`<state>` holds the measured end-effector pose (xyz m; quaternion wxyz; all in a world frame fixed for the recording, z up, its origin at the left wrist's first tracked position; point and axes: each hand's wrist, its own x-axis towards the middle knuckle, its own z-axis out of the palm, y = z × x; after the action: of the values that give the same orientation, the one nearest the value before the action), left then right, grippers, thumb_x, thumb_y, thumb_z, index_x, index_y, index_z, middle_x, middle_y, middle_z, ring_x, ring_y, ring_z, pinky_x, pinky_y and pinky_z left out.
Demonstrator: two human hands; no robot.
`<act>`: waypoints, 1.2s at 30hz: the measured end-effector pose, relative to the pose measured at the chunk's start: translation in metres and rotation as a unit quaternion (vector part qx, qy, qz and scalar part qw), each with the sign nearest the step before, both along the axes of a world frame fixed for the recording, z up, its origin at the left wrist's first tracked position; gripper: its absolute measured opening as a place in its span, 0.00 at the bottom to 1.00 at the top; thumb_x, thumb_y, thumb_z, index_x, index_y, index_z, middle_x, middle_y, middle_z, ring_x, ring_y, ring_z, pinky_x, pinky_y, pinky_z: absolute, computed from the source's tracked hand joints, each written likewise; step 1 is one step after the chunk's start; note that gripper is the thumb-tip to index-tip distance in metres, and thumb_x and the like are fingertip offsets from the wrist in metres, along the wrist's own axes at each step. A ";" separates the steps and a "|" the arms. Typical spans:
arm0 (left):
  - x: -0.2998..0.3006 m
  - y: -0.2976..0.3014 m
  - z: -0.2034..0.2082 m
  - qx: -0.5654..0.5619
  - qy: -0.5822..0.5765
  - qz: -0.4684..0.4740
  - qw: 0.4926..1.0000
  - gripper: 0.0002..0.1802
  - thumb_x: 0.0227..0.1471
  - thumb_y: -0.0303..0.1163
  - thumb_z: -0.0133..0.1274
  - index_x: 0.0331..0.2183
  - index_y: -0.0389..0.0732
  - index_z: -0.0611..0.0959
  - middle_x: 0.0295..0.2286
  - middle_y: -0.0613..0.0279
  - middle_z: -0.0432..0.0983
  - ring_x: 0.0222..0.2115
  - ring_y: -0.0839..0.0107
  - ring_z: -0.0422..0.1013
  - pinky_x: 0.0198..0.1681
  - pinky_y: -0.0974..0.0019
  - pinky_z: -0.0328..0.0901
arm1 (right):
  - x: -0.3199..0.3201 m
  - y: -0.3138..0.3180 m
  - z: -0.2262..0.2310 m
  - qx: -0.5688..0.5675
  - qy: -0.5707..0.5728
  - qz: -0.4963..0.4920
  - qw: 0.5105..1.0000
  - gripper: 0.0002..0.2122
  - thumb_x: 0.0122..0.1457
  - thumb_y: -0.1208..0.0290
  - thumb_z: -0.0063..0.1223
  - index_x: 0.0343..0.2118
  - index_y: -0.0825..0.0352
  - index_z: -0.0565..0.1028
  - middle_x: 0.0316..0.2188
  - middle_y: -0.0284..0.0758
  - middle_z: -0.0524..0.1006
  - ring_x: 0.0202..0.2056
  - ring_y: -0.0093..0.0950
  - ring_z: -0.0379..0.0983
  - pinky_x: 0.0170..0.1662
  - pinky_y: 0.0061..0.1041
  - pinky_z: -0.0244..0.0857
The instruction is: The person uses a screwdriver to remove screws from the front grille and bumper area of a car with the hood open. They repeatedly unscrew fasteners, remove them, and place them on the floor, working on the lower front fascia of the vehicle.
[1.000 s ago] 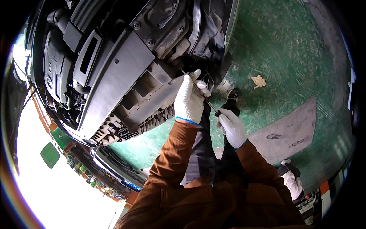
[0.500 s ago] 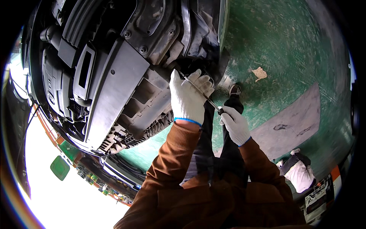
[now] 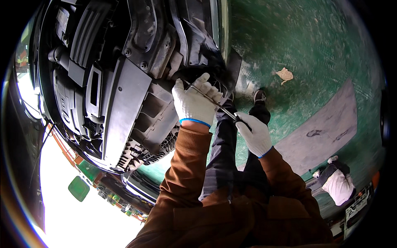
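A long tool with a thin metal shaft [image 3: 224, 110] and a dark handle end, looking like a screwdriver, slants between my two hands. My left hand [image 3: 194, 103], in a white knit glove with a blue cuff, has its fingers partly curled about the far part of the shaft. In the matching glove, my right hand [image 3: 255, 134] grips the handle end, nearer to me and to the right. The left hand is close to the corner of the car's opened front end, by a dark recess [image 3: 206, 74]. The shaft's far tip is hard to make out.
A flat dark panel [image 3: 126, 89] and engine covers [image 3: 68, 99] lie to the left. Bare bumper structure [image 3: 155, 111] is beside my left hand. On the green floor [image 3: 306, 45] are a crumpled scrap [image 3: 284, 75] and a grey sheet [image 3: 326, 120]. A person [image 3: 337, 182] is low at the right.
The view has shifted, with the car and both hands now slightly further left or lower. My hands keep hold of the tool, at nearly the same slant.
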<state>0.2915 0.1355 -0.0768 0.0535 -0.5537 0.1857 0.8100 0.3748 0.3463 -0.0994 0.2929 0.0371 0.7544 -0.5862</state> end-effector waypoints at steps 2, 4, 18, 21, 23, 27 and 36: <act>-0.003 0.001 0.000 0.003 -0.004 0.017 1.000 0.41 0.66 0.64 0.35 0.41 0.33 0.81 0.19 0.69 0.62 0.24 0.67 0.58 0.35 0.61 0.59 | -0.005 0.001 0.005 0.008 0.012 0.014 1.000 0.14 0.65 0.68 0.58 0.51 0.67 0.80 0.40 0.45 0.83 0.41 0.42 0.81 0.46 0.33 0.73; -0.008 0.007 0.006 -0.008 -0.032 0.025 0.999 0.39 0.65 0.64 0.36 0.40 0.34 0.81 0.18 0.69 0.61 0.23 0.68 0.57 0.34 0.61 0.58 | -0.010 0.004 0.011 0.011 -0.010 0.034 0.999 0.14 0.65 0.67 0.58 0.51 0.67 0.80 0.39 0.45 0.83 0.40 0.43 0.80 0.45 0.35 0.73; -0.004 0.012 0.013 0.018 -0.009 0.036 0.999 0.32 0.64 0.61 0.38 0.27 0.42 0.77 0.15 0.70 0.57 0.22 0.68 0.58 0.33 0.61 0.57 | -0.018 0.023 0.021 0.031 0.052 0.069 0.996 0.15 0.63 0.69 0.60 0.49 0.71 0.80 0.39 0.46 0.84 0.41 0.41 0.82 0.46 0.33 0.74; 0.001 0.004 0.006 0.038 0.018 0.039 0.998 0.31 0.63 0.58 0.39 0.34 0.40 0.82 0.20 0.68 0.66 0.23 0.67 0.63 0.33 0.60 0.60 | -0.024 0.026 0.038 0.027 -0.003 0.069 0.997 0.15 0.64 0.70 0.60 0.50 0.74 0.80 0.39 0.46 0.84 0.41 0.39 0.83 0.46 0.32 0.74; 0.000 0.000 -0.001 0.056 0.044 0.043 0.997 0.29 0.63 0.56 0.39 0.38 0.40 0.82 0.23 0.67 0.71 0.24 0.67 0.65 0.33 0.60 0.62 | -0.021 0.027 0.037 0.019 0.039 0.050 0.998 0.15 0.64 0.71 0.60 0.50 0.74 0.79 0.39 0.45 0.84 0.40 0.38 0.82 0.45 0.30 0.74; 0.002 -0.002 -0.011 0.083 0.100 0.097 0.987 0.25 0.65 0.50 0.39 0.44 0.41 0.82 0.31 0.67 0.77 0.26 0.68 0.68 0.35 0.61 0.65 | -0.021 0.032 0.037 0.011 0.046 0.043 0.998 0.14 0.65 0.72 0.59 0.50 0.73 0.79 0.38 0.45 0.84 0.39 0.35 0.82 0.44 0.29 0.74; 0.003 0.007 -0.054 0.076 0.182 0.212 0.957 0.13 0.61 0.41 0.47 0.39 0.47 0.82 0.33 0.68 0.81 0.30 0.69 0.73 0.38 0.58 0.71 | -0.061 0.049 0.066 0.054 0.087 0.104 0.989 0.12 0.65 0.70 0.60 0.47 0.72 0.82 0.39 0.48 0.85 0.41 0.43 0.84 0.46 0.32 0.75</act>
<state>0.2945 0.1430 -0.1309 -0.1119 -0.4178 0.0086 0.9016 0.3140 0.3951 -0.0331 0.2827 -0.0769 0.8073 -0.5123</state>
